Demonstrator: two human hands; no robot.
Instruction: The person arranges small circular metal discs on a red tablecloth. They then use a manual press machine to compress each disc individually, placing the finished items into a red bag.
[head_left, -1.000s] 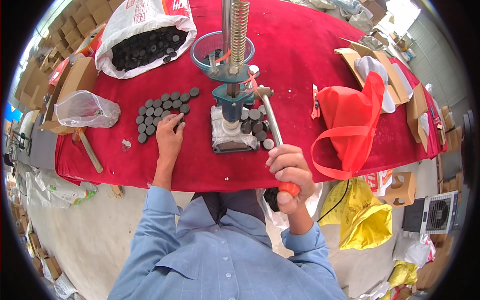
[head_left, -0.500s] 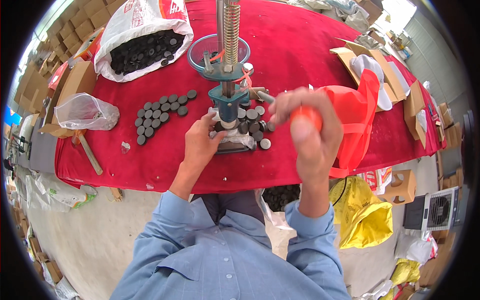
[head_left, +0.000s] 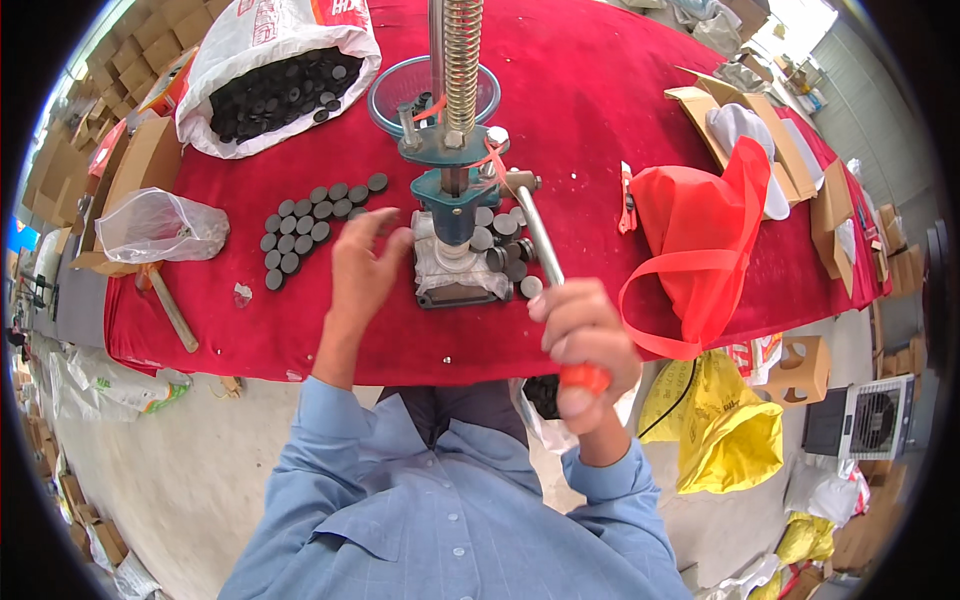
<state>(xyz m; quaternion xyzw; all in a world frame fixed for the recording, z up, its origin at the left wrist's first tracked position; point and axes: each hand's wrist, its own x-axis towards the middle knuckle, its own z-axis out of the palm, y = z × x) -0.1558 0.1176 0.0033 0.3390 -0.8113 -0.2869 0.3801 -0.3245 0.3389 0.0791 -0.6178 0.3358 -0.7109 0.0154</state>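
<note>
My right hand (head_left: 592, 340) grips the red-handled end of a metal lever (head_left: 541, 236) on a green hand press (head_left: 452, 205). Its ram is lowered onto the plastic-wrapped base (head_left: 455, 285); whatever lies under it is hidden. To the left of the base, my left hand (head_left: 362, 262) hovers with fingers apart, holding nothing. Beyond it, black round discs (head_left: 304, 225) lie in loose rows on the red cloth. More discs (head_left: 482, 238), dark and grey, are heaped against the press's right side.
A white sack (head_left: 360, 75) of black discs lies at the back left, beside a clear bowl (head_left: 486, 98). A hammer (head_left: 174, 312) and plastic bag (head_left: 160, 225) are at left. At right sit a red bag (head_left: 690, 230), a utility knife (head_left: 627, 200) and cardboard boxes (head_left: 690, 115).
My right hand has pulled the lever down and toward me, and the ram has come down. My left hand has drawn away leftward from the press base.
</note>
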